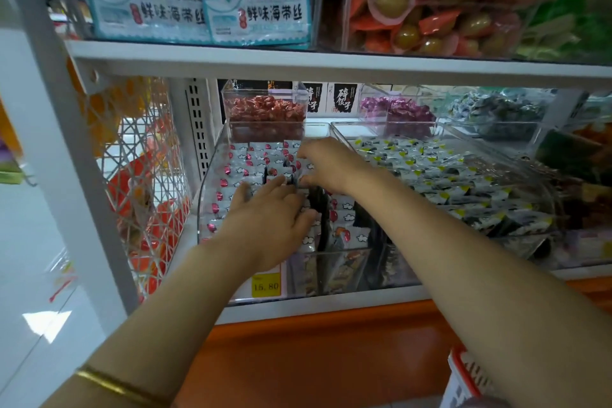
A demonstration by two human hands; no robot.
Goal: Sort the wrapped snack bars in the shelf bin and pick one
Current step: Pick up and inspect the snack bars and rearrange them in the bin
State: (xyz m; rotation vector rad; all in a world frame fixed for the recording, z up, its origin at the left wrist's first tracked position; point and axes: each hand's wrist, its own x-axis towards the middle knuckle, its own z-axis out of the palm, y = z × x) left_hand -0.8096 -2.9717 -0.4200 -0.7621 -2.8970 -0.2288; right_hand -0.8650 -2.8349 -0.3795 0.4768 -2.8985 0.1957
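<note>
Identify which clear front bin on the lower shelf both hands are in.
The left front bin, holding white snack bars with red marks; the left hand and right hand both reach in. The right front bin holds yellow-cornered bars, no hand.

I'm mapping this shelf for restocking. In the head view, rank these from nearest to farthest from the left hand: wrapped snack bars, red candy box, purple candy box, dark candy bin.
1. wrapped snack bars: directly under the left hand, touching it.
2. red candy box: just behind their bin.
3. purple candy box: back row, further right.
4. dark candy bin: back row, far right.
</note>
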